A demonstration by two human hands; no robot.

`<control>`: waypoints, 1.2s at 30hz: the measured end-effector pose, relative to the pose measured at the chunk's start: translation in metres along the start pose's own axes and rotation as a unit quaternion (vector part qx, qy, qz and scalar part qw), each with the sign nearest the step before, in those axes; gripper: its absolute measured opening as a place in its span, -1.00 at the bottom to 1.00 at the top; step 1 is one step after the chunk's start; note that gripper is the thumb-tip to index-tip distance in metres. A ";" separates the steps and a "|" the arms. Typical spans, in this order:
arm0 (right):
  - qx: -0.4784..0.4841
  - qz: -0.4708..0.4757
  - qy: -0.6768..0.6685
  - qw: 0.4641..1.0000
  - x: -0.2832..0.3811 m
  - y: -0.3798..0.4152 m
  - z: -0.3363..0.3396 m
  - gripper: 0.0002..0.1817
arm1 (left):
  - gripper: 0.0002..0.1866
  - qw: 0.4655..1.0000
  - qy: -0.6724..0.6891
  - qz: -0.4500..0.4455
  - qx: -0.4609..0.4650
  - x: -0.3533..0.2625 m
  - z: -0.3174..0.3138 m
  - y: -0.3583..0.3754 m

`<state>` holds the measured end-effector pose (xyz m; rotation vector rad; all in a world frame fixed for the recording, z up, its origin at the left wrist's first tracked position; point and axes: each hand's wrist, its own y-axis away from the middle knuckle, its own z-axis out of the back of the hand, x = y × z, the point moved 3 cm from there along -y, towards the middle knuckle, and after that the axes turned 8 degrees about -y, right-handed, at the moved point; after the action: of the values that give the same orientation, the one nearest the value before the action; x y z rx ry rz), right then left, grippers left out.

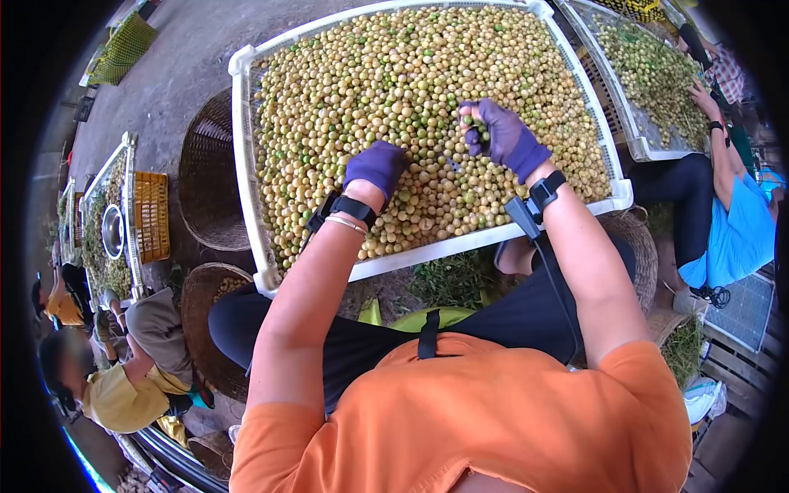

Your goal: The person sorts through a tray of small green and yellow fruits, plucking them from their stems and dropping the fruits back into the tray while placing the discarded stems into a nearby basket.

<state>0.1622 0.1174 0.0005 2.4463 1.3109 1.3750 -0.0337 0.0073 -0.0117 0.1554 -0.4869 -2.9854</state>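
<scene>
Small round fruits (pixel 353 90), mostly yellowish tan with some green, cover a large mesh tray with a white frame (pixel 251 181) in front of me. My left hand (pixel 376 171), in a purple glove, rests back-up on the fruits near the tray's middle. Its fingers point down and are hidden behind the hand. To the right, my right hand (pixel 505 138), also in a purple glove, is raised just above the fruits. Its fingers are curled in, with greenish small round fruit showing between thumb and fingertips.
Woven baskets (pixel 215 172) stand left of the tray, one (pixel 197 308) by my knee. Another tray (pixel 637 144) at right holds fruits on stems, with a person in blue (pixel 731 230) beside it. At left are a yellow crate (pixel 152 215) and a person in yellow (pixel 119 398).
</scene>
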 end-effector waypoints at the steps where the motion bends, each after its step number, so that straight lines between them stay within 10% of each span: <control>1: 0.015 -0.010 -0.064 0.998 0.002 -0.004 0.002 -0.78 | -0.75 0.999 -0.029 0.001 0.019 -0.001 -0.001 -0.003; 5: -0.023 0.102 0.301 0.948 0.001 -0.010 -0.015 -0.76 | -0.77 0.999 -0.050 -0.006 0.019 -0.011 0.006 -0.001; 7: -0.118 0.056 0.474 0.871 -0.003 -0.015 -0.025 -0.75 | -0.77 0.998 -0.049 0.017 0.033 -0.012 -0.001 -0.007; 9: -0.050 0.226 0.625 0.746 -0.022 -0.031 -0.005 -0.75 | -0.77 0.998 -0.039 0.028 0.033 -0.013 -0.001 -0.005; 11: 0.008 0.249 0.730 0.637 -0.027 -0.032 -0.008 -0.76 | -0.77 0.999 -0.032 0.033 0.029 -0.013 -0.001 -0.006; 17: -0.009 0.182 0.823 0.537 -0.033 -0.036 -0.016 -0.82 | -0.69 0.973 0.216 0.070 0.033 0.006 0.005 0.002; 22: -0.014 0.183 0.810 0.557 -0.033 -0.034 -0.015 -0.81 | -0.83 0.564 0.818 0.084 0.073 0.019 -0.006 0.015; 24: -0.067 0.159 0.663 0.729 -0.022 -0.029 -0.013 -0.81 | -0.87 0.442 0.884 0.134 0.075 0.014 0.002 0.015; 27: -0.131 0.040 0.310 0.941 -0.008 -0.021 -0.009 -0.77 | -0.89 0.471 0.874 0.066 0.100 0.010 0.000 0.003; 30: -0.102 0.037 0.096 0.989 -0.005 -0.025 -0.005 -0.75 | -0.72 0.862 0.502 0.053 0.051 0.011 -0.007 -0.017; 32: -0.105 0.055 0.355 0.927 -0.007 -0.027 -0.018 -0.76 | -0.61 0.995 0.072 0.008 0.064 -0.004 0.005 -0.026; 36: 0.004 0.202 0.715 0.670 -0.037 -0.044 -0.023 -0.76 | -0.68 0.997 0.067 -0.024 0.013 -0.011 -0.004 -0.016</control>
<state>0.1080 0.1121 -0.0281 1.2597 0.5991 3.6655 -0.0243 0.0230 -0.0200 0.3734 -0.5134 -2.9900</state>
